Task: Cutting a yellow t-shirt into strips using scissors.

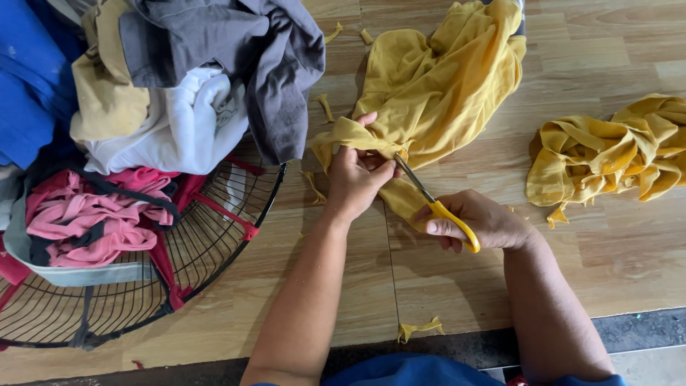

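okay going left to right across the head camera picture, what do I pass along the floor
Wire fan guard under a clothes pile → left hand pinching yellow cloth → scissors in right hand → heap of yellow strips.

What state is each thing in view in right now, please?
yellow garment: crumpled, pinched by left hand
scissors: held in right hand, blades at the cloth
yellow strips: heaped, apart
fan guard: lying flat, clothes piled on it
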